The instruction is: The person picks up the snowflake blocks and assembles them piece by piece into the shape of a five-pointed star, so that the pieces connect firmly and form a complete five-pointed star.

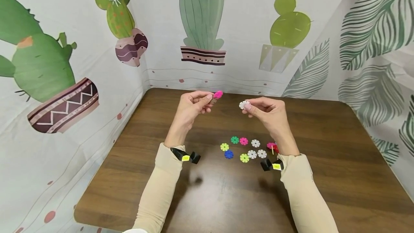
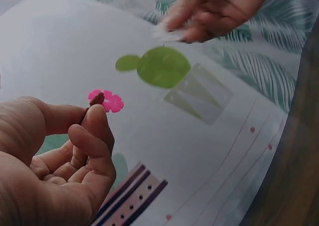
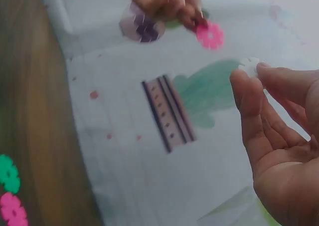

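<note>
Raised above the table's far part, my left hand point(image 1: 193, 104) pinches a brown piece point(image 2: 98, 99) between thumb and forefinger. A pink notched disc point(image 1: 218, 94), shaped like a flower, is joined to that brown piece and sticks out past the fingertips. Across a small gap, my right hand point(image 1: 267, 110) pinches a white notched disc point(image 1: 243, 105) by its edge, with the thumb on its near face. The pink and white discs are apart. Fingers cover much of the brown piece, so its full outline is hidden.
On the wooden table point(image 1: 136, 175) lie loose notched discs: green point(image 1: 234, 140), pink point(image 1: 244, 141), blue point(image 1: 228, 154), yellow point(image 1: 224, 147) and several white ones point(image 1: 255, 143). A red, pink and yellow cluster point(image 1: 275, 148) sits beside the right wrist, partly hidden. A cactus-print cloth point(image 1: 161, 74) hangs behind.
</note>
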`<action>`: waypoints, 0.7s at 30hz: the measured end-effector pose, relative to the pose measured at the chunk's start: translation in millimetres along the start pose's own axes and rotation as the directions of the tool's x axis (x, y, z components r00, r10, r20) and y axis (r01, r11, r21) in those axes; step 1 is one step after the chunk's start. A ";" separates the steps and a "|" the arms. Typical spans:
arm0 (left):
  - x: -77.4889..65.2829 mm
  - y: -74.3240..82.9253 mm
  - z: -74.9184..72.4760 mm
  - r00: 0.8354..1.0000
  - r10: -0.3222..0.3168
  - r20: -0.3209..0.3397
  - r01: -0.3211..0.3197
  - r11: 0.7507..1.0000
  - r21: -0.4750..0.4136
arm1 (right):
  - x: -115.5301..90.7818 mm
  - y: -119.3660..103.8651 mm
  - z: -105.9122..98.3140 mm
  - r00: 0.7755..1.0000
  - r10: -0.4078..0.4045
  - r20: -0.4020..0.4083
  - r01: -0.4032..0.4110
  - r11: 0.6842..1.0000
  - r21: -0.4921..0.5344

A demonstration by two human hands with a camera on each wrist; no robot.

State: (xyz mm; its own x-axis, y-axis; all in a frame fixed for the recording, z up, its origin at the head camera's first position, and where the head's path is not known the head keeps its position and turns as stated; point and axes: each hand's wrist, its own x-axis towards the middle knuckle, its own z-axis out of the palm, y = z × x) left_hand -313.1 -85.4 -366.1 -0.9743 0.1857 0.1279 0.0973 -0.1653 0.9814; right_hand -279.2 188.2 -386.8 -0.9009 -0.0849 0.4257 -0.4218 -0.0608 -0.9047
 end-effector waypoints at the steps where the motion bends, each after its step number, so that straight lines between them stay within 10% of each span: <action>1: -1.9 1.4 3.4 1.000 0.000 0.013 0.000 1.000 -0.002 | -1.7 -4.7 2.5 1.000 -0.013 0.005 0.013 1.000 -0.012; 11: -24.5 12.6 36.6 0.989 0.023 0.147 -0.023 1.000 0.001 | -11.4 -26.2 20.8 0.993 -0.116 0.036 0.118 0.992 -0.047; 21: -30.0 12.0 50.3 0.990 0.063 0.130 -0.064 0.998 0.003 | -11.9 -26.7 21.5 0.987 -0.157 0.041 0.157 0.988 -0.003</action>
State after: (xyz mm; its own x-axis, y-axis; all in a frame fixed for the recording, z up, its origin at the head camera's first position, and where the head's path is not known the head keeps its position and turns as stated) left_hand -272.4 -44.2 -351.0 -0.9316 0.2989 0.2066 0.1597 -0.1740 0.9717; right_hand -255.1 169.4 -367.3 -0.8186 -0.1152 0.5627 -0.5583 -0.0705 -0.8266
